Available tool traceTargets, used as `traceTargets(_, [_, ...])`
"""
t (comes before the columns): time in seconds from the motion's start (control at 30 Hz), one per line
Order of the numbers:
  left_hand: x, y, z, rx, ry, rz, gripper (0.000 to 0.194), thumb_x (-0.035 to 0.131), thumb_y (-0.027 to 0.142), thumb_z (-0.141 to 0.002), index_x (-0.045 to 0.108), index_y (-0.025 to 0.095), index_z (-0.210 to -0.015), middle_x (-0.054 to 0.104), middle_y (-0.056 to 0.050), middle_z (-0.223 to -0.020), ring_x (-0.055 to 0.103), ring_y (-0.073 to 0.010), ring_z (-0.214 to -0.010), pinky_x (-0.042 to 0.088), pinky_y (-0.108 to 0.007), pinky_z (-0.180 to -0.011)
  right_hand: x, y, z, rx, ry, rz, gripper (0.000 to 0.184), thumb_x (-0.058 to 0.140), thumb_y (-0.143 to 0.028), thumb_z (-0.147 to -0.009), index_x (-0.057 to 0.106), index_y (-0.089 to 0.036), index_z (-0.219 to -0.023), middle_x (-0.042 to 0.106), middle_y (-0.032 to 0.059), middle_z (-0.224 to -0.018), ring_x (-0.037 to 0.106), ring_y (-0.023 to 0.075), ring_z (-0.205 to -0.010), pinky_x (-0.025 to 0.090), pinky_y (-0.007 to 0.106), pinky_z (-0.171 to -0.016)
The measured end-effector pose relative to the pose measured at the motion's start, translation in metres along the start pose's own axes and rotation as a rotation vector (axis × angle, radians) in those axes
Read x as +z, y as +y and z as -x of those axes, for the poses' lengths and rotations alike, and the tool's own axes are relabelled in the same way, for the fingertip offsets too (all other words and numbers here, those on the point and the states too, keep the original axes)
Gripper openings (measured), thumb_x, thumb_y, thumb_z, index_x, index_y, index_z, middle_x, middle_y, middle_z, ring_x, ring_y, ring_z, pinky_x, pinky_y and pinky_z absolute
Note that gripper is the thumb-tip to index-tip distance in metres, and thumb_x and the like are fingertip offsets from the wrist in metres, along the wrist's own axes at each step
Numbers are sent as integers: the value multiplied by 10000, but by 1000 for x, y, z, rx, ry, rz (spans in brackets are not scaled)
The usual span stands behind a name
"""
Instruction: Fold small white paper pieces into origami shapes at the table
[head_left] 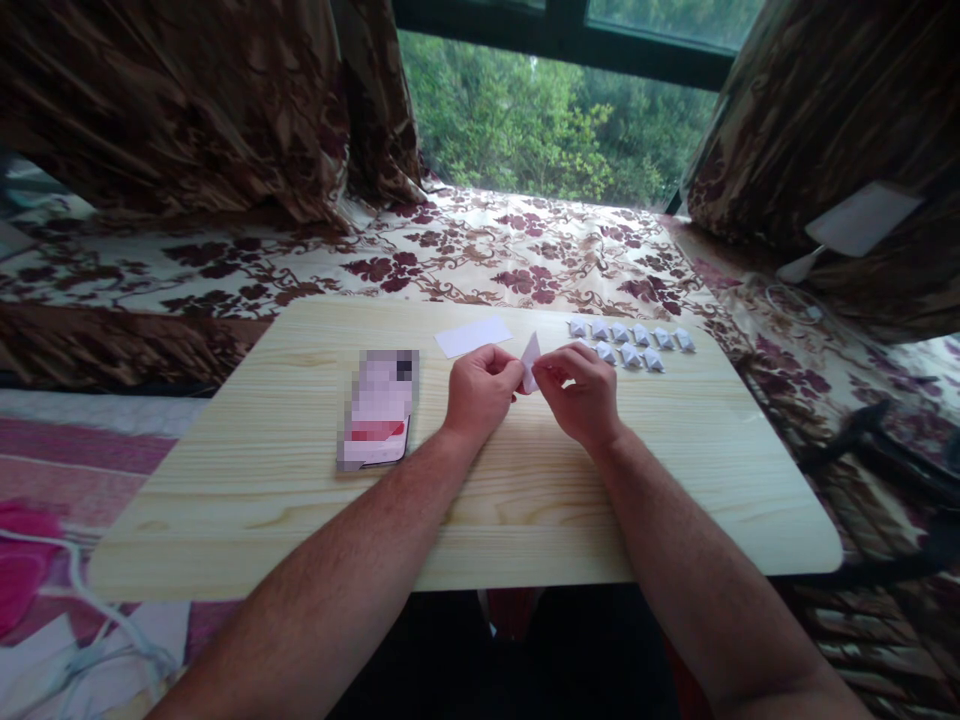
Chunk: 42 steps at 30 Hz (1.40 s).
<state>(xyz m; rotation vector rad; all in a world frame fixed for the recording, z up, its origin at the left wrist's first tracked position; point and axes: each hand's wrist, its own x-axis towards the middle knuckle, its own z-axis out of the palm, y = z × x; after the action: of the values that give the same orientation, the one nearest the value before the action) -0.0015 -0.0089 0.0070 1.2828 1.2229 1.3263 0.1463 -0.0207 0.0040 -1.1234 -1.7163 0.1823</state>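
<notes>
Between my two hands a small folded piece of white paper [531, 358] stands with a pointed tip upward. My left hand [484, 388] pinches its left side between thumb and fingers. On the other side, the fingertips of my right hand [579, 385] are closed on the paper's right edge. Beyond and to the right, several small white folded paper shapes [641, 336] sit in two rows, the nearer row partly hidden by my right hand. A flat white paper strip [472, 336] lies just beyond my left hand.
The light wooden table [247, 480] carries a phone [379, 410], its screen pixelated, left of my left arm. A floral-covered ledge [517, 250] runs behind the table below a window. A white lamp-like object [862, 218] stands at right; a white cable [75, 560] hangs at lower left.
</notes>
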Motion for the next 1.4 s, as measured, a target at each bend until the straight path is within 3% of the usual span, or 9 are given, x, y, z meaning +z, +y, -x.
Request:
traceTargets(0.3, [0, -6, -1, 73, 67, -74, 115, 645, 269, -717, 627, 174, -655, 615, 22, -559, 576, -113, -515, 460, -212, -505, 1, -3, 1, -43, -19, 5, 98, 625, -178, -857, 685, -214, -790, 613, 19, -761, 578, 122, -648, 496, 251, -604])
traceTargets(0.6, [4, 0, 0, -73, -14, 156, 234, 752, 318, -669, 685, 127, -788, 698, -38, -670, 668, -150, -607, 575, -263, -566, 1, -1, 2, -27, 32, 52, 110, 638, -240, -890, 722, -230, -819, 642, 31, -796, 597, 134, -681, 485, 259, -593])
traceTargets(0.77, [4, -1, 0, -135, 9, 247, 247, 779, 322, -665, 688, 130, -791, 702, -38, -686, 672, -147, -605, 598, -287, -595, 2, 0, 3, -51, 30, 45, 100, 652, -247, -891, 746, -242, -859, 661, 33, -820, 617, 140, -711, 503, 263, -627])
traceTargets(1.1, [6, -5, -3, -134, 63, 358, 329, 840, 383, -627, 672, 133, -760, 682, -15, -657, 637, -121, -559, 562, -249, -547, 6, 2, 7, -84, -60, 2, 81, 678, -240, -862, 758, -247, -880, 709, 31, -872, 647, 135, -708, 530, 266, -632])
traceTargets(1.27, [4, -12, -8, -26, 73, 261, 280, 798, 387, -693, 682, 147, -780, 673, -6, -653, 632, -130, -576, 559, -263, -572, 3, -5, 5, -77, -70, -33, 51, 677, -233, -853, 716, -233, -821, 685, 17, -808, 619, 118, -636, 530, 259, -594])
traceTargets(1.33, [2, -15, -8, 73, 86, 148, 251, 767, 387, -736, 691, 155, -795, 680, -9, -667, 629, -132, -587, 544, -259, -585, 2, -6, 4, -56, 21, -34, 8, 684, -234, -842, 688, -227, -839, 661, 13, -793, 606, 118, -622, 544, 272, -610])
traceTargets(1.4, [0, -15, -7, 168, 94, 18, 228, 735, 387, -775, 705, 166, -817, 696, -16, -699, 642, -139, -630, 528, -251, -609, 0, -7, 2, -33, 116, -32, 104, 693, -237, -826, 677, -229, -928, 652, 27, -875, 602, 121, -640, 556, 284, -607])
